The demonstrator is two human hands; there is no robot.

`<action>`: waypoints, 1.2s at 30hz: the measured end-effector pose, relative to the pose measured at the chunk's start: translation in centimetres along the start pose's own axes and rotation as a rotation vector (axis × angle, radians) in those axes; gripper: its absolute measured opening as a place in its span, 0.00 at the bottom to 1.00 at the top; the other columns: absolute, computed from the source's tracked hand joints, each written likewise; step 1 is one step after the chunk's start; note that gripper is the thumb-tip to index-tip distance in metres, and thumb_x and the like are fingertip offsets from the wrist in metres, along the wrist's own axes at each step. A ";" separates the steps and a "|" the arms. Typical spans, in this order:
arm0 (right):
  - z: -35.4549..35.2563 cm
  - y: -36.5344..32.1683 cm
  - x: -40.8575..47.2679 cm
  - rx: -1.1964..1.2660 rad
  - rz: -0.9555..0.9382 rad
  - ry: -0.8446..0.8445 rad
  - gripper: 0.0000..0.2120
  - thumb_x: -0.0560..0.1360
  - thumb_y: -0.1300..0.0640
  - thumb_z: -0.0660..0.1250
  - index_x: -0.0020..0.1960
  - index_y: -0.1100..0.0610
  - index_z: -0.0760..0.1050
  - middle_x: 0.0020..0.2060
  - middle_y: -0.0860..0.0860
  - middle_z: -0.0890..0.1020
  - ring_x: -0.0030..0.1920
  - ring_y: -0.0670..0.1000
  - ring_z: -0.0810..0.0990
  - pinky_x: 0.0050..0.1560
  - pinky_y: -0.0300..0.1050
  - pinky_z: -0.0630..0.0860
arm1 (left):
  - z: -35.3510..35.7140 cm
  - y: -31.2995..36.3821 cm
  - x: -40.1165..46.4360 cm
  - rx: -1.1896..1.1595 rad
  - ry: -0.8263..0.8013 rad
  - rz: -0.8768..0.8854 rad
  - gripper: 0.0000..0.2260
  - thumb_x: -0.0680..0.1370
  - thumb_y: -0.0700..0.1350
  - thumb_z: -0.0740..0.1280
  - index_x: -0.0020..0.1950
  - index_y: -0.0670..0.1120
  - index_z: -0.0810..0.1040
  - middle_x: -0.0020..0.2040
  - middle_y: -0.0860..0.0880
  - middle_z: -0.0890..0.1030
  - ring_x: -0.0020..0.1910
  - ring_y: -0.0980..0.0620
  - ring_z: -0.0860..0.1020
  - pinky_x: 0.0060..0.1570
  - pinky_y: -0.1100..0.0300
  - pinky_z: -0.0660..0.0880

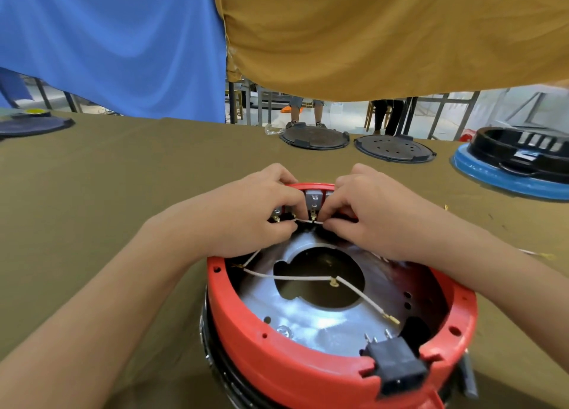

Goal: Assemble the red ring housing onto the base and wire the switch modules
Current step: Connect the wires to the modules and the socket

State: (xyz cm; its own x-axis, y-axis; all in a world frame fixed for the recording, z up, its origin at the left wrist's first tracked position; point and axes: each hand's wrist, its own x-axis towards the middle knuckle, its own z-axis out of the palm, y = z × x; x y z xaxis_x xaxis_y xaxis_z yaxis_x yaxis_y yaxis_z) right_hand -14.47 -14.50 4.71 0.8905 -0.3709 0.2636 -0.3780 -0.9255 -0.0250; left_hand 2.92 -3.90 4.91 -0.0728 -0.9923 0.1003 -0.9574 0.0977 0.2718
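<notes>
The red ring housing (pixel 277 344) sits on a black base (pixel 215 374) at the near middle of the table, with a shiny metal plate (pixel 308 319) inside. Grey switch modules (pixel 314 200) are set in the ring's far wall. My left hand (pixel 255 214) and my right hand (pixel 369 214) meet at those modules, both pinching a short white wire (pixel 304 220) at a brass terminal. A longer white wire (pixel 292 277) lies loose across the plate, ending in a brass connector (pixel 391 319). A black socket (pixel 397 365) is in the ring's near wall.
Two dark round plates (pixel 314 137) (pixel 394 149) lie at the table's far edge. A black housing on a blue ring (pixel 505 177) stands at far right, another dark plate (pixel 34 125) at far left. Blue and mustard cloths hang behind; people's legs show beyond.
</notes>
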 end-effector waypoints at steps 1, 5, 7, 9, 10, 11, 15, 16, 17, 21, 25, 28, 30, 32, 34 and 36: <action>0.0 0.0 0.0 0.002 0.000 -0.005 0.09 0.78 0.52 0.66 0.53 0.44 0.83 0.36 0.40 0.73 0.47 0.47 0.65 0.48 0.44 0.66 | 0.0 0.0 0.0 -0.004 -0.004 0.002 0.05 0.79 0.50 0.65 0.53 0.60 0.77 0.66 0.57 0.65 0.59 0.59 0.70 0.60 0.65 0.64; -0.1 0.0 0.0 0.040 -0.006 -0.032 0.09 0.79 0.51 0.66 0.55 0.43 0.83 0.39 0.43 0.76 0.46 0.46 0.63 0.49 0.45 0.67 | -0.1 0.1 0.0 -0.014 -0.007 0.013 0.05 0.79 0.50 0.65 0.51 0.61 0.76 0.65 0.57 0.65 0.59 0.58 0.70 0.59 0.65 0.63; -0.1 0.0 0.0 0.050 -0.013 -0.035 0.09 0.78 0.52 0.67 0.55 0.43 0.83 0.37 0.43 0.74 0.45 0.46 0.62 0.48 0.45 0.67 | 0.0 0.1 0.0 -0.021 -0.010 0.008 0.04 0.79 0.50 0.66 0.51 0.60 0.76 0.65 0.57 0.65 0.60 0.58 0.70 0.61 0.64 0.64; -0.1 0.1 0.0 0.040 -0.017 -0.030 0.08 0.78 0.52 0.67 0.54 0.44 0.83 0.36 0.43 0.73 0.45 0.46 0.62 0.48 0.46 0.67 | 0.0 0.1 0.0 -0.022 -0.004 0.004 0.04 0.79 0.50 0.66 0.51 0.60 0.76 0.65 0.57 0.65 0.59 0.58 0.70 0.60 0.64 0.64; -0.1 0.1 0.1 0.034 -0.016 -0.025 0.08 0.78 0.52 0.67 0.53 0.44 0.83 0.36 0.42 0.73 0.45 0.46 0.62 0.49 0.46 0.67 | 0.0 0.1 0.0 -0.022 0.000 0.002 0.04 0.79 0.50 0.66 0.51 0.60 0.76 0.65 0.57 0.66 0.59 0.58 0.70 0.59 0.65 0.64; 0.0 0.2 0.1 0.031 -0.010 -0.021 0.08 0.78 0.52 0.67 0.53 0.43 0.83 0.36 0.42 0.73 0.45 0.47 0.63 0.49 0.46 0.68 | 0.0 0.2 0.0 -0.024 0.000 -0.001 0.04 0.79 0.50 0.66 0.51 0.60 0.76 0.65 0.57 0.65 0.58 0.58 0.70 0.57 0.66 0.64; 0.1 0.3 0.1 0.049 0.020 -0.013 0.08 0.78 0.51 0.67 0.54 0.43 0.83 0.35 0.42 0.74 0.45 0.46 0.61 0.48 0.44 0.66 | 0.1 0.1 0.0 -0.020 0.004 -0.004 0.04 0.79 0.51 0.66 0.51 0.60 0.76 0.65 0.57 0.65 0.59 0.58 0.70 0.57 0.66 0.64; 0.1 0.3 0.1 0.052 0.026 -0.012 0.08 0.78 0.51 0.67 0.54 0.42 0.83 0.35 0.42 0.74 0.45 0.46 0.61 0.48 0.44 0.66 | 0.1 0.1 0.0 -0.019 0.003 -0.007 0.04 0.79 0.51 0.66 0.51 0.60 0.77 0.65 0.57 0.65 0.58 0.59 0.70 0.58 0.66 0.64; 0.1 0.4 0.1 0.052 0.029 -0.011 0.08 0.78 0.51 0.67 0.54 0.42 0.83 0.36 0.42 0.74 0.46 0.46 0.62 0.48 0.44 0.67 | 0.1 0.1 0.0 -0.018 0.002 -0.009 0.04 0.79 0.51 0.66 0.52 0.60 0.77 0.65 0.58 0.65 0.58 0.59 0.70 0.57 0.66 0.64; 0.2 0.5 0.1 0.061 0.027 0.000 0.06 0.77 0.50 0.68 0.50 0.43 0.83 0.35 0.42 0.75 0.46 0.46 0.63 0.47 0.44 0.67 | 0.1 0.1 0.0 -0.008 0.001 -0.011 0.04 0.79 0.51 0.66 0.53 0.60 0.77 0.66 0.58 0.65 0.58 0.59 0.70 0.56 0.66 0.64; 0.1 0.5 0.1 0.104 0.009 -0.006 0.04 0.76 0.47 0.69 0.46 0.43 0.83 0.34 0.44 0.76 0.45 0.45 0.65 0.44 0.44 0.66 | 0.0 0.2 0.0 -0.010 -0.001 -0.012 0.04 0.79 0.52 0.66 0.53 0.61 0.77 0.66 0.58 0.65 0.59 0.59 0.70 0.58 0.65 0.64; 0.1 0.6 0.2 0.107 0.003 -0.009 0.04 0.76 0.48 0.69 0.47 0.43 0.83 0.35 0.45 0.77 0.45 0.46 0.65 0.45 0.43 0.65 | 0.0 0.2 0.0 -0.014 -0.001 -0.007 0.04 0.79 0.52 0.66 0.52 0.61 0.77 0.65 0.58 0.66 0.59 0.59 0.70 0.59 0.64 0.65; 0.2 0.7 0.2 0.103 0.000 -0.016 0.04 0.77 0.49 0.69 0.48 0.43 0.83 0.36 0.45 0.78 0.46 0.46 0.65 0.46 0.44 0.66 | 0.0 0.1 -0.1 -0.018 0.004 -0.001 0.04 0.79 0.51 0.66 0.51 0.61 0.77 0.65 0.58 0.66 0.59 0.59 0.70 0.59 0.64 0.65; 0.1 0.8 0.2 0.108 -0.001 -0.024 0.05 0.77 0.49 0.69 0.49 0.43 0.83 0.36 0.46 0.78 0.47 0.46 0.66 0.46 0.44 0.66 | 0.0 0.1 -0.1 -0.022 0.005 -0.001 0.04 0.78 0.51 0.67 0.51 0.61 0.77 0.65 0.58 0.66 0.58 0.59 0.70 0.59 0.64 0.65; 0.1 0.9 0.2 0.119 -0.005 -0.030 0.05 0.77 0.49 0.69 0.49 0.43 0.83 0.36 0.46 0.79 0.47 0.47 0.66 0.46 0.43 0.66 | 0.0 0.1 -0.1 -0.023 0.003 -0.004 0.04 0.78 0.52 0.67 0.50 0.62 0.77 0.65 0.58 0.66 0.58 0.59 0.70 0.60 0.63 0.66; 0.1 0.9 0.3 0.129 -0.012 -0.033 0.05 0.77 0.50 0.69 0.49 0.42 0.83 0.37 0.46 0.79 0.47 0.47 0.67 0.46 0.43 0.65 | 0.0 0.1 0.0 -0.022 0.008 -0.007 0.04 0.78 0.52 0.67 0.50 0.61 0.77 0.65 0.58 0.66 0.58 0.59 0.71 0.61 0.63 0.66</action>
State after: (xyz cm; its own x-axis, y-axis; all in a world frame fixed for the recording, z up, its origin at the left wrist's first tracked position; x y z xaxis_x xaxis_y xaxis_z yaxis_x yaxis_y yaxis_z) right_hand -14.57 -15.48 4.68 0.9034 -0.3601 0.2327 -0.3335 -0.9313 -0.1466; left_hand 2.84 -3.84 4.95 -0.0637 -0.9924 0.1054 -0.9514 0.0923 0.2939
